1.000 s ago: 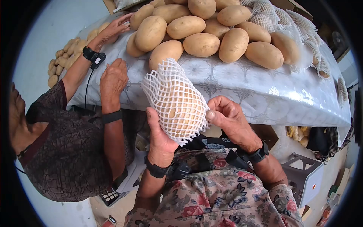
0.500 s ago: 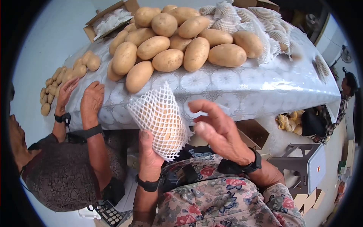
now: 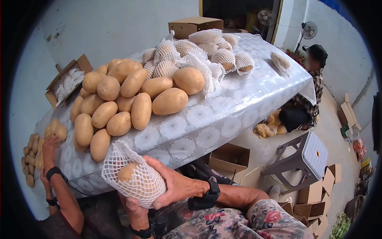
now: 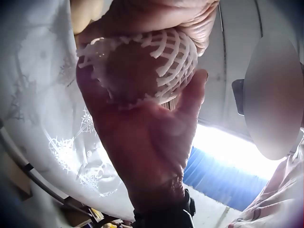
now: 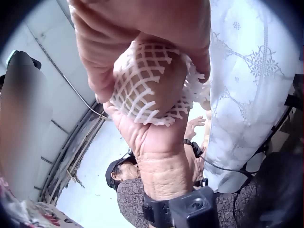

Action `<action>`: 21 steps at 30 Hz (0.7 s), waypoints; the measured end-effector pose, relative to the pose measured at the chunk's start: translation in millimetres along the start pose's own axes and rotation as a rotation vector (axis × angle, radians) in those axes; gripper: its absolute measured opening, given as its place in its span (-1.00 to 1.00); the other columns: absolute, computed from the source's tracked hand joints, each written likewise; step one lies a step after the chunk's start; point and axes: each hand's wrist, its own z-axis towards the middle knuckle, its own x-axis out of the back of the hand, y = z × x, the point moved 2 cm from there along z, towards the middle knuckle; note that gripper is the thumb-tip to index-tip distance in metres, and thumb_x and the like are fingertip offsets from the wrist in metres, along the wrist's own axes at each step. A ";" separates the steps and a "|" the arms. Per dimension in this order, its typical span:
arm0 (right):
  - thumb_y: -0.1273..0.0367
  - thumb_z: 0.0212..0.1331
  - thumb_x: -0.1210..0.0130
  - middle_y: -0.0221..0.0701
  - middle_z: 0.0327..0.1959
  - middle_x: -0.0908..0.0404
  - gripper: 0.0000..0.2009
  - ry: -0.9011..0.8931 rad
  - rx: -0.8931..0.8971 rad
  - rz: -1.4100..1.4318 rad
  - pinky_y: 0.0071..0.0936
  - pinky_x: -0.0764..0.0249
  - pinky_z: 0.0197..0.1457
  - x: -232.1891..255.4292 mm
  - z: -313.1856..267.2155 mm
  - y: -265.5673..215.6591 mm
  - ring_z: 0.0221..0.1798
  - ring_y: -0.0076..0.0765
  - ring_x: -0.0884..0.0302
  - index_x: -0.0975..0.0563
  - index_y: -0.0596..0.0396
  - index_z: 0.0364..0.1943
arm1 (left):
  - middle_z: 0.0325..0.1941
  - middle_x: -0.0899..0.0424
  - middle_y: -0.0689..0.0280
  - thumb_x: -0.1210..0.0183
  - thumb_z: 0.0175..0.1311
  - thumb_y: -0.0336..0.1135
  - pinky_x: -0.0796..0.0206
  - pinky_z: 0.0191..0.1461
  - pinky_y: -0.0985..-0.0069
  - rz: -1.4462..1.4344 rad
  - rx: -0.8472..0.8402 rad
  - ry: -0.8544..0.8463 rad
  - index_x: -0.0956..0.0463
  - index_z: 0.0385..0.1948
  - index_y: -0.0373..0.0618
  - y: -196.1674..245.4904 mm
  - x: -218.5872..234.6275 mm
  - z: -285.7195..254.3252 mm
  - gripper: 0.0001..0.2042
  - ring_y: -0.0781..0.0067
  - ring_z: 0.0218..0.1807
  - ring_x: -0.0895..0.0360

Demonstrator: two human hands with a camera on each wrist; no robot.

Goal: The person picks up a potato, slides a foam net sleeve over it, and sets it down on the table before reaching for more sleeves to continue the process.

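Observation:
A potato (image 3: 127,172) sits inside a white foam net sleeve (image 3: 145,186), its upper end showing through the open mouth of the net. My left hand (image 3: 137,213) holds it from below, mostly hidden in the head view; the left wrist view shows the palm (image 4: 147,133) under the netted potato (image 4: 130,71), thumb up one side. Across the near side, my right hand (image 3: 177,181) grips the same netted potato, fingers over it and thumb below. The right wrist view has that hand (image 5: 147,21) curled over the net (image 5: 137,92).
Bare potatoes (image 3: 119,123) are heaped on the silver-patterned tablecloth (image 3: 199,131), with netted potatoes (image 3: 185,47) behind. To the left, another person's hand (image 3: 49,149) touches smaller potatoes. A grey stool (image 3: 306,151) and cardboard boxes (image 3: 229,155) stand on the floor.
My right hand pinched the net's edge a second ago, came away from it, and now grips the netted potato with the left. The head view has swung right; the other person's hands are among the smaller potatoes.

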 end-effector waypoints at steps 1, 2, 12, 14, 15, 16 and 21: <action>0.22 -0.22 -0.35 -0.22 0.22 -0.22 0.01 0.018 0.010 0.034 -0.42 -0.06 0.34 2.3 -0.1 -2.4 0.30 -0.32 -0.13 0.09 0.18 0.32 | 0.18 -0.26 0.10 -0.28 -0.14 0.19 -0.23 0.22 0.27 -0.025 0.030 -0.007 -0.01 0.22 -0.29 -4.4 -1.9 0.6 -0.03 0.23 0.16 -0.33; 0.24 -0.23 -0.36 -0.24 0.20 -0.25 0.01 0.037 0.019 0.067 -0.44 -0.08 0.33 5.6 -0.8 -4.4 0.28 -0.35 -0.16 0.06 0.19 0.31 | 0.18 -0.26 0.11 -0.28 -0.14 0.21 -0.22 0.23 0.27 -0.053 0.060 -0.014 0.00 0.23 -0.30 -9.3 -4.1 0.9 -0.01 0.23 0.17 -0.32; 0.19 -0.20 -0.35 -0.15 0.08 -0.38 -0.05 0.696 -0.041 -0.171 -0.36 -0.33 0.18 169.2 -27.1 -72.1 0.11 -0.28 -0.38 -0.05 0.31 0.27 | -0.19 -0.55 0.23 -0.17 0.18 -0.06 -0.36 -0.03 0.49 0.077 0.212 -0.204 -0.35 -0.07 -0.23 -53.1 -6.4 15.8 -0.55 0.43 -0.13 -0.52; 0.14 -0.24 -0.35 -0.10 0.05 -0.39 -0.05 0.785 -0.028 -0.415 -0.36 -0.46 0.06 208.7 -28.6 -101.5 0.02 -0.21 -0.46 -0.09 0.34 0.24 | -0.26 -0.57 0.29 -0.13 0.24 -0.11 -0.35 -0.10 0.58 0.044 0.251 -0.123 -0.43 -0.15 -0.23 -52.6 -1.2 14.0 -0.65 0.55 -0.22 -0.51; 0.15 -0.25 -0.34 -0.07 0.06 -0.38 -0.05 0.828 -0.034 -0.529 -0.33 -0.46 0.05 225.5 -30.8 -114.3 0.03 -0.18 -0.46 -0.08 0.35 0.24 | -0.27 -0.57 0.30 -0.12 0.24 -0.12 -0.36 -0.10 0.58 0.022 0.265 -0.107 -0.43 -0.15 -0.23 -53.8 1.3 13.4 -0.66 0.55 -0.22 -0.51; 0.15 -0.25 -0.34 -0.06 0.07 -0.37 -0.04 0.844 -0.051 -0.630 -0.33 -0.46 0.05 249.6 -34.4 -121.5 0.03 -0.18 -0.45 -0.08 0.36 0.24 | -0.27 -0.57 0.30 -0.12 0.25 -0.13 -0.36 -0.10 0.58 0.001 0.279 -0.095 -0.43 -0.15 -0.22 -57.9 4.6 14.3 -0.67 0.55 -0.22 -0.51; 0.15 -0.14 -0.27 -0.02 0.12 -0.33 -0.10 0.897 -0.260 -0.764 -0.41 -0.43 0.07 332.1 -43.2 -113.4 0.07 -0.13 -0.44 -0.05 0.34 0.26 | -0.25 -0.57 0.32 -0.10 0.27 -0.17 -0.36 -0.10 0.58 -0.020 0.338 -0.099 -0.43 -0.16 -0.20 -62.1 2.7 17.5 -0.71 0.56 -0.22 -0.51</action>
